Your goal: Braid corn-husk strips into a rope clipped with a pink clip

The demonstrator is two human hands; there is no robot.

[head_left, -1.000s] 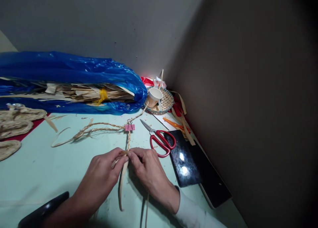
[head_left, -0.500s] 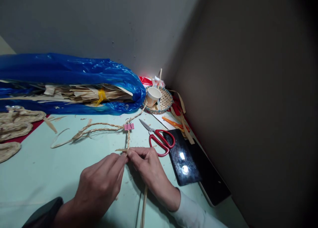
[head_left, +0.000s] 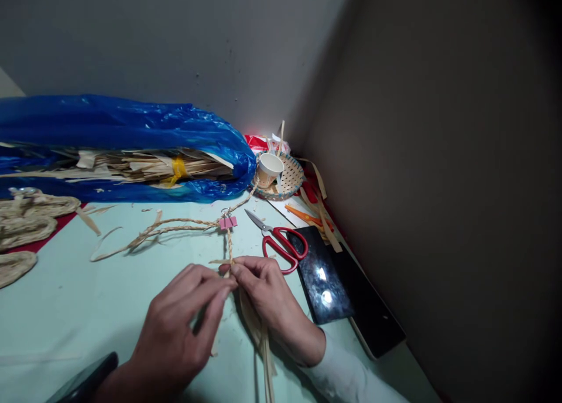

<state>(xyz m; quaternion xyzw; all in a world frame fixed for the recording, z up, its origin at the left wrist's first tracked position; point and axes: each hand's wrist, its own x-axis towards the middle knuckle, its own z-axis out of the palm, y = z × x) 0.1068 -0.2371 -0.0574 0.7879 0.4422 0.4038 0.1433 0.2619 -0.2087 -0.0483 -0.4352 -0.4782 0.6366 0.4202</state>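
A thin plaited straw cord (head_left: 230, 243) runs toward me from a pink binder clip (head_left: 228, 222). At the cord's near end, my right hand (head_left: 267, 297) pinches the plait between thumb and forefinger. My left hand (head_left: 182, 321) meets it there, thumb and fingertips drawn together at the strands; what exactly they grip is partly hidden. A short strand end (head_left: 218, 262) sticks out to the left of the pinch. Loose flat straw strands (head_left: 264, 356) hang down beneath my right hand toward the front edge of the view.
Red-handled scissors (head_left: 285, 245) lie right of the cord, against a dark phone (head_left: 322, 283). Behind stand a woven basket (head_left: 293, 177) and a paper cup (head_left: 270, 167). A blue plastic bag (head_left: 132, 119) of straw lies along the wall, coiled braids (head_left: 26, 224) at left.
My left hand's fingers have loosened from a tight closed grip and shifted slightly right, thumb lower. More loose strands show beneath my right hand, which keeps pinching the plait.
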